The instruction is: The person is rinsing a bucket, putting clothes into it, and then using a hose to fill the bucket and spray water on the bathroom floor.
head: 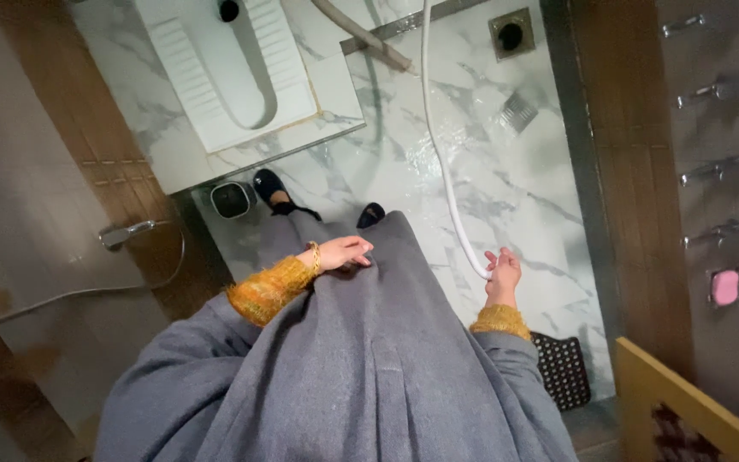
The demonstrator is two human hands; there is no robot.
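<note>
Open wet marble floor [506, 197] fills the frame's middle right; the white hose [438, 145] crosses it, the squat toilet [224, 68] blocks the upper left, wall taps [716, 167] line the right edge

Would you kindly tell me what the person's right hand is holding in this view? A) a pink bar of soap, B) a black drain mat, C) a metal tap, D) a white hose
D: the right hand grips the white hose, which runs up across the wet marble floor, while the left hand rests on the grey garment.
</note>
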